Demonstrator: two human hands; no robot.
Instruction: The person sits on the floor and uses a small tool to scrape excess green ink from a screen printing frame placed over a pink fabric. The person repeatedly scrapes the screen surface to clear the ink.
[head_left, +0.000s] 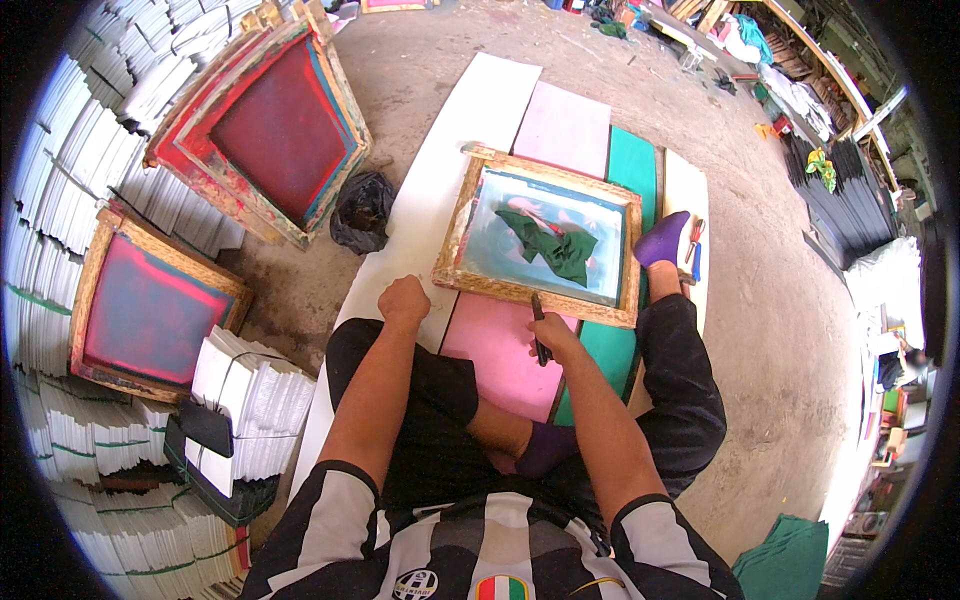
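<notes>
A wooden screen-printing frame (537,297) lies in front of me across coloured sheets, with a pale blue mesh inside. On the mesh rests a crumpled dark green cloth (568,252). My right hand (555,335), just off the frame's near edge, is closed around a slim black tool (541,345), held nearly upright; its exact kind cannot be made out. Near the frame's lower left corner, my left hand (405,300) forms a fist over the white sheet (415,235). Whatever that fist may hold is hidden.
Two more screen frames, one red (285,140) and one pink-edged (150,310), lean against stacked white sheets (85,130) at left. A black plastic bag (362,212) sits beside them. Pink (500,360) and green (606,375) sheets extend under the frame. My purple-socked foot (662,240) flanks its right side.
</notes>
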